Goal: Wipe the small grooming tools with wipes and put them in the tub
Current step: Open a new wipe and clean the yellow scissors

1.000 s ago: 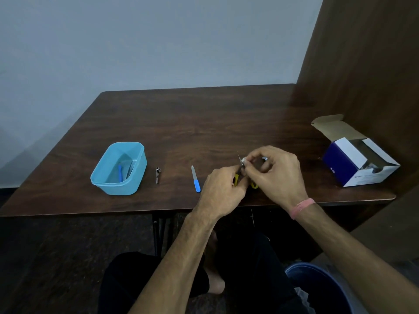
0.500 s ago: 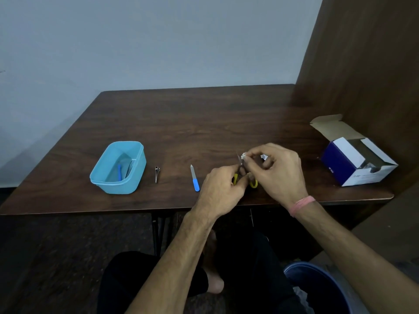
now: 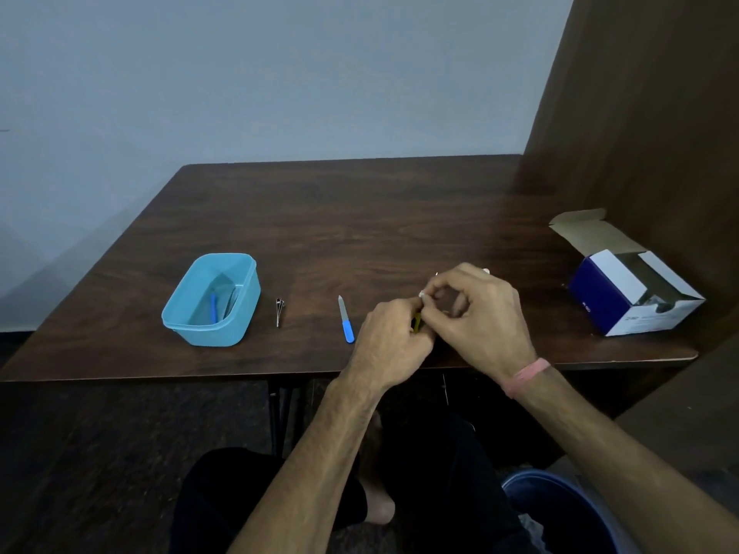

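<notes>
The left hand [image 3: 394,339] gripped a yellow-handled tool [image 3: 417,323], probably small scissors, steadying it near the worktop's [image 3: 360,217] near edge. The right hand's [image 3: 480,313] fingers [image 3: 430,291] pinched a white wipe [image 3: 422,294] against it, apparently to clean it. The nail file [image 3: 346,319] and clippers [image 3: 279,311] lay waiting beside the blue tub [image 3: 250,297], within easy reach.

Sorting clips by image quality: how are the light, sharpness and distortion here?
Head view: dim, even light, a soft sheen on the table and no hard glare; wide-angle bending tilts the edges; the left hand and right hand are slightly soft, so the yellow-handled tool and white wipe stay indistinct.
</notes>
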